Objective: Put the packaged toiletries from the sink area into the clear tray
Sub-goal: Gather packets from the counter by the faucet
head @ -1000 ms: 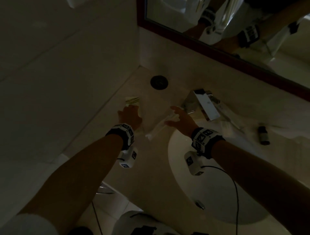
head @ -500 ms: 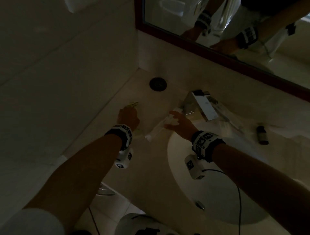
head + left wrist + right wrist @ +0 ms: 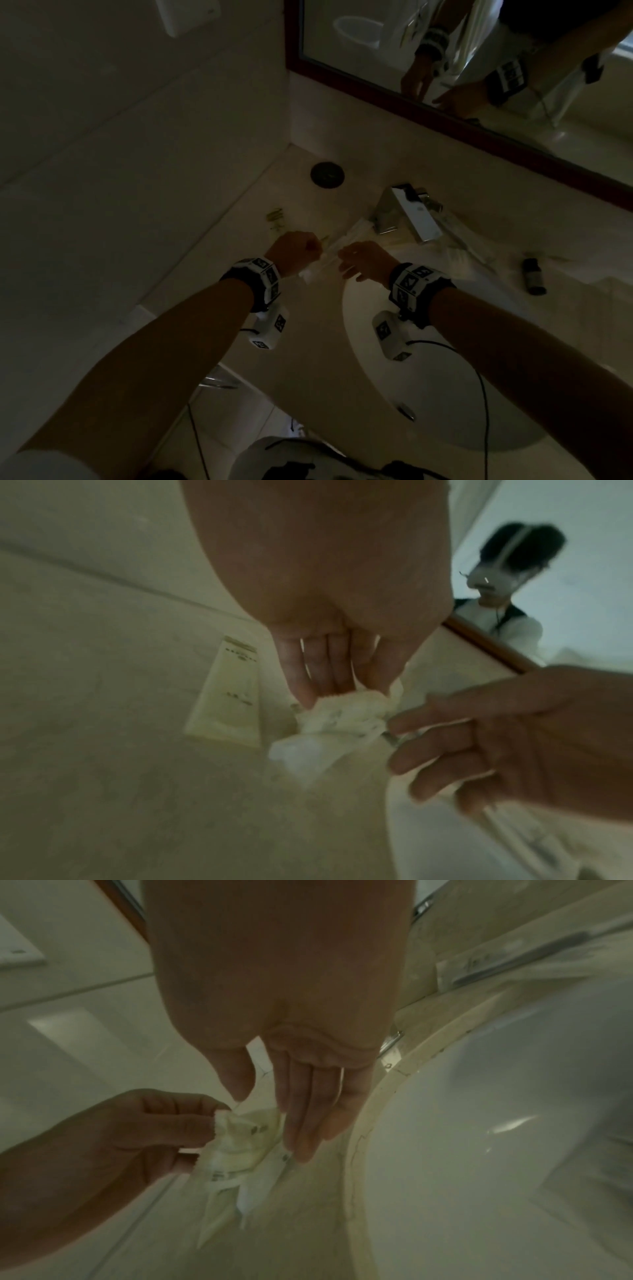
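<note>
Crumpled white toiletry packets (image 3: 323,264) (image 3: 342,715) (image 3: 240,1142) hang just above the counter, left of the basin. My left hand (image 3: 310,247) (image 3: 339,693) (image 3: 192,1123) grips their top end with curled fingers. My right hand (image 3: 346,261) (image 3: 267,1110) (image 3: 428,737) is right beside it, fingers straight and touching the packets' side. A flat cream packet (image 3: 275,219) (image 3: 226,693) lies on the counter near the left wall. In this dim light I cannot make out the clear tray.
A chrome faucet (image 3: 411,216) stands behind the white basin (image 3: 445,377). Right of it lie a long wrapped item (image 3: 462,240) (image 3: 514,958) and a small dark bottle (image 3: 532,277). A round dark fitting (image 3: 327,174) sits in the counter corner under the mirror (image 3: 479,68).
My left hand left the flat packet by the wall and moved right to meet my right hand. It now grips the white packets, which have come up off the counter.
</note>
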